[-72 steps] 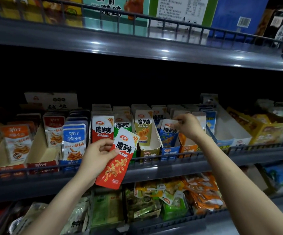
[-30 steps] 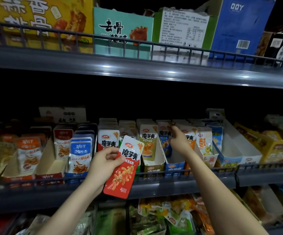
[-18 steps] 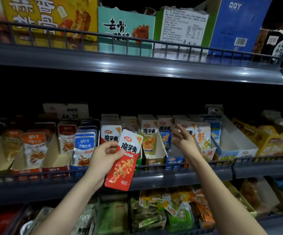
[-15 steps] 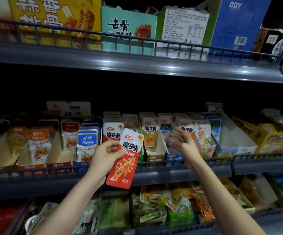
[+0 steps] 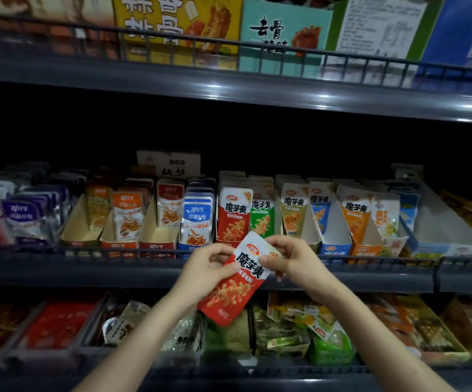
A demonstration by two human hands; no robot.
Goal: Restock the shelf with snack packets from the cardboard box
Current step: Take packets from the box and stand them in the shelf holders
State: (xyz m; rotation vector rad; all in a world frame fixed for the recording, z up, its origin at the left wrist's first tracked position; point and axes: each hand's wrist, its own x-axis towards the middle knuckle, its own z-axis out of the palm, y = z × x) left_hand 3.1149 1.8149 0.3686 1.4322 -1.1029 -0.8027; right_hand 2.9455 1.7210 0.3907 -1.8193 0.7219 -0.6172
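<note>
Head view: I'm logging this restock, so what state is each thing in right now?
Red packet, tilted, off the shelf, held in both hands.
Left hand, grips the packet's left edge.
Right hand, pinches its top right corner.
Red row, standing upright on the shelf, packed to the front.

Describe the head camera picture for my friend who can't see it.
Two hands hold one red snack packet before shop shelves: the left hand grips its side, the right hand pinches its top. Behind, packets stand upright in cardboard trays on the middle shelf, a matching red row just above the hands.
</note>
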